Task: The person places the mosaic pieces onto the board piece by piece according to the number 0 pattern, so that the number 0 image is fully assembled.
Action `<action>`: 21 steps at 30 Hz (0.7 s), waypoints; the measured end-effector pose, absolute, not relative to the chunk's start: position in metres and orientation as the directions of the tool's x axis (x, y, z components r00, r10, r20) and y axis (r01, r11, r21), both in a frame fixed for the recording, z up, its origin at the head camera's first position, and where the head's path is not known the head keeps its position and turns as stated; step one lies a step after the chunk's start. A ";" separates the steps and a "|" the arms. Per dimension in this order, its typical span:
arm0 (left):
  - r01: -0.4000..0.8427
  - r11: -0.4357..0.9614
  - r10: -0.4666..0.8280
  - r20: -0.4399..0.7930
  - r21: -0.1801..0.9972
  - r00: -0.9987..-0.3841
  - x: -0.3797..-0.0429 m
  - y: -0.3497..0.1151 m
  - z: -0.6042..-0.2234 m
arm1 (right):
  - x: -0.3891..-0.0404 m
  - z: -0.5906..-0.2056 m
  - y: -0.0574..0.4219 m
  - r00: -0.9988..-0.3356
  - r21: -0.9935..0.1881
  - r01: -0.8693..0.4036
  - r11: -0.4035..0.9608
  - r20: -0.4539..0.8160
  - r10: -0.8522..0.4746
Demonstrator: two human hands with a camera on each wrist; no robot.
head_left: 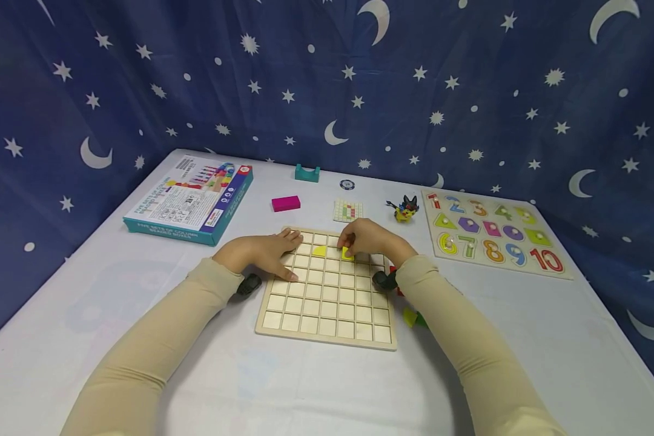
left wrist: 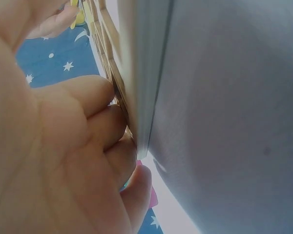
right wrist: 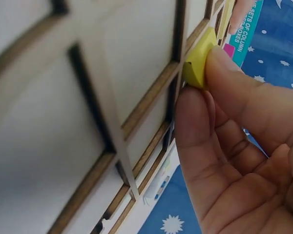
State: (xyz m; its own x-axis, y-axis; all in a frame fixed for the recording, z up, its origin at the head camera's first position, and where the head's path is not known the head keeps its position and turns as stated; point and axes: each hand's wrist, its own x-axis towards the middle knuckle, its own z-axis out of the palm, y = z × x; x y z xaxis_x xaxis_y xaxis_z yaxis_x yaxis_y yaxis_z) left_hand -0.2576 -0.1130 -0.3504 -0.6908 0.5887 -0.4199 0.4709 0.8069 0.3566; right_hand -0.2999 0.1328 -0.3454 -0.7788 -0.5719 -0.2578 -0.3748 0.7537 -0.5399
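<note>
A wooden grid board (head_left: 321, 309) with square cells lies on the table. My left hand (head_left: 269, 249) rests on its upper left edge with the fingers spread; in the left wrist view the fingers (left wrist: 95, 95) lie against the board's side. My right hand (head_left: 367, 235) pinches a small yellow tile (right wrist: 199, 57) between thumb and finger, at a cell near the board's far side. A yellow piece with a curved edge (head_left: 319, 251) sits in a cell to the left of it.
Red, green and yellow pieces (head_left: 410, 317) lie right of the board, partly under my right forearm. Beyond it are a small pattern card (head_left: 348, 211), a magenta block (head_left: 286, 203) and a small figurine (head_left: 405, 209). A box (head_left: 188, 197) stands left, a number puzzle (head_left: 490, 233) right.
</note>
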 end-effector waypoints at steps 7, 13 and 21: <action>0.481 0.803 0.595 -0.419 0.353 -0.686 -0.258 -0.113 -0.351 | -0.300 -0.348 0.132 -0.789 -0.542 -0.344 0.766 -0.276 -0.549; 0.479 0.807 0.590 -0.424 0.347 -0.687 -0.258 -0.112 -0.351 | -0.299 -0.348 0.134 -0.782 -0.550 -0.353 0.757 -0.271 -0.562; 0.473 0.805 0.592 -0.422 0.359 -0.687 -0.260 -0.113 -0.352 | -0.300 -0.332 0.153 -0.797 -0.554 -0.364 0.749 -0.232 -0.558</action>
State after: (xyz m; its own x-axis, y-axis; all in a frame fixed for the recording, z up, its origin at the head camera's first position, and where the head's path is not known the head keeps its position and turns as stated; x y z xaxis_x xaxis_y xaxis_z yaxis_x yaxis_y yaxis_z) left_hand -0.2596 -0.1132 -0.3519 -0.6872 0.5915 -0.4217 0.4727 0.8049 0.3587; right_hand -0.3002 0.1526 -0.3321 -0.7967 -0.5581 -0.2321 -0.3635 0.7492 -0.5537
